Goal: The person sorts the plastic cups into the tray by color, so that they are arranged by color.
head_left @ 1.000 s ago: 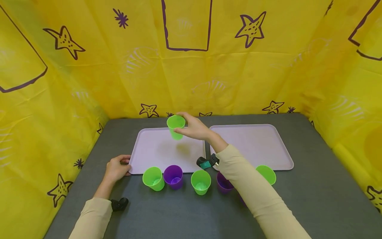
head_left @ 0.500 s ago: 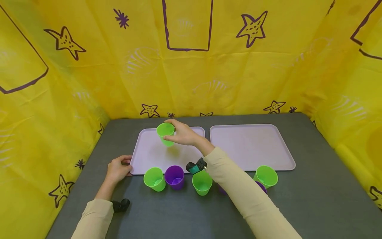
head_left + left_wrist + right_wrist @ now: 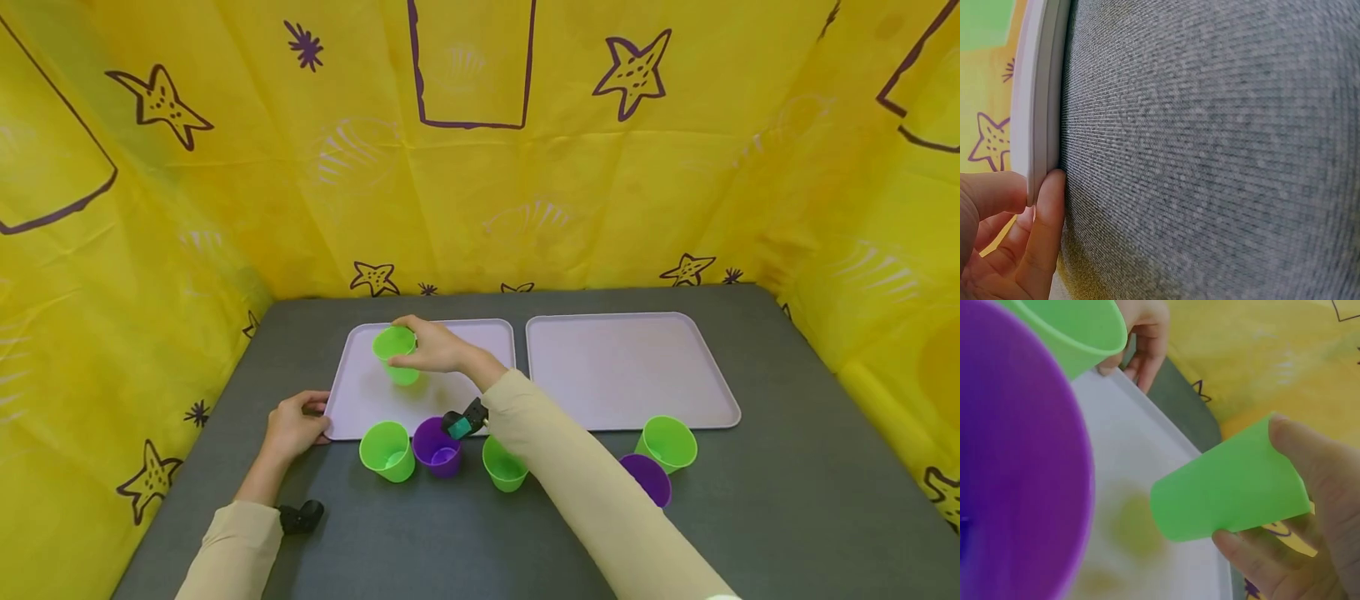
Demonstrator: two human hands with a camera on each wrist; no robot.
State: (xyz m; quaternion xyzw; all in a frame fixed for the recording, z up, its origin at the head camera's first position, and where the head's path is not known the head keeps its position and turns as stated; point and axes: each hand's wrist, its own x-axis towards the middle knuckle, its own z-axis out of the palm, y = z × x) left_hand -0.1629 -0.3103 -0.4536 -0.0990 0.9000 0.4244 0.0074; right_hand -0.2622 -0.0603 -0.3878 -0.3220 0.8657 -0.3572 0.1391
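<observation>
My right hand (image 3: 437, 347) grips a green cup (image 3: 403, 372) near its rim, over the left part of the left tray (image 3: 461, 392). In the right wrist view this cup (image 3: 1229, 484) tilts, its base apart from the tray surface and a green shadow below. My left hand (image 3: 295, 427) pinches the left tray's near left corner. The left wrist view has the thumb and a finger on either side of the tray rim (image 3: 1038, 125). Just in front of that tray stand a green cup (image 3: 387, 452), a purple cup (image 3: 437, 447) and another green cup (image 3: 504, 467), partly covered by the right sleeve.
A second pale tray (image 3: 626, 367) lies to the right, a narrow gap between the two. Near its front edge stand a green cup (image 3: 667, 443) and a purple cup (image 3: 648, 479), partly behind the right sleeve (image 3: 585, 475). Yellow patterned cloth (image 3: 465, 183) walls the grey table (image 3: 420, 542).
My right hand has carried the green cup leftward, nearer to me and lower over the left tray. The right forearm now uncovers the right-hand purple cup. My left hand keeps its place.
</observation>
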